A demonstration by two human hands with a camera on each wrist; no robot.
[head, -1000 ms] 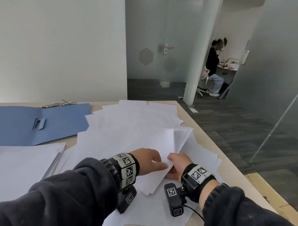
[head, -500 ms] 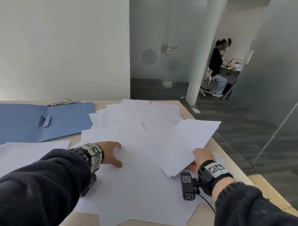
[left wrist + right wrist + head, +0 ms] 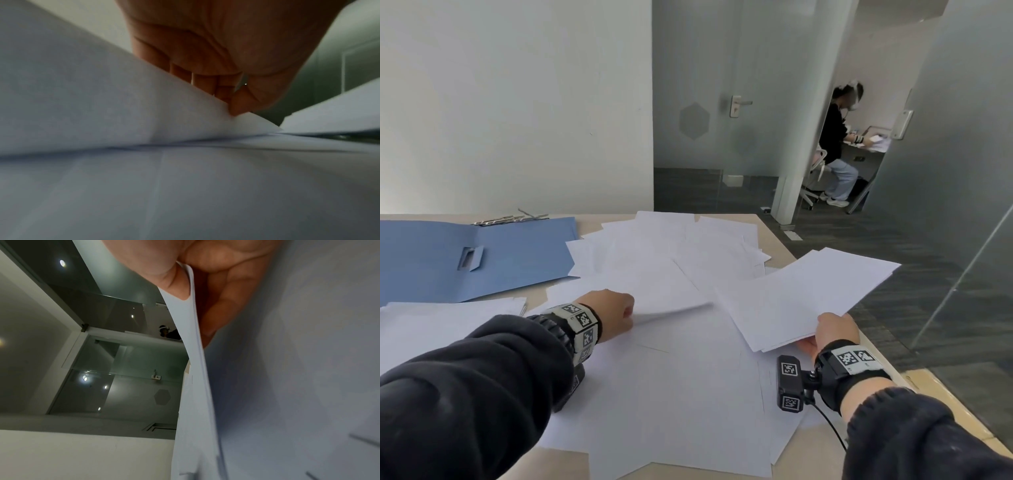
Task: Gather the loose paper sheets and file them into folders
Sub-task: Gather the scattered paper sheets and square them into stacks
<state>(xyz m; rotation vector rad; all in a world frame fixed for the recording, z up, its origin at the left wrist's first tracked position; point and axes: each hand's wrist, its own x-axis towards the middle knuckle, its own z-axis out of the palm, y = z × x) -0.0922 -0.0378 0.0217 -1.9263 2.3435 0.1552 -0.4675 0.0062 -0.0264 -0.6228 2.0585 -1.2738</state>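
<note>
Loose paper sheets (image 3: 664, 246) lie spread in overlapping layers over most of the table (image 3: 774, 229), from the near edge up to the far edge. A thin bundle of gathered sheets (image 3: 804, 294) is now held up and out to the right, partly over the table edge; 1 second ago this bundle was low in the middle of the spread with both hands on it. The right hand (image 3: 832, 330) grasps its near corner, with the thumb on top and the fingers curled under, as the right wrist view shows.

The left hand (image 3: 614, 313) has left the bundle and moved to the left part of the spread. There its thumb and fingers pinch the corner of 1 more sheet (image 3: 667, 305), whose edge is already curved up from the layer below; half a second ago this hand was only flat on the paper. I judge that the gathering continues sheet by sheet, and this sheet will probably join the bundle.

Much paper is not yet gathered. The open blue folder (image 3: 448, 260) lies at the far left with no sheets in it, a metal fastener (image 3: 513, 219) at its far edge. A separate white stack (image 3: 448, 318) lies just before the folder.
</note>
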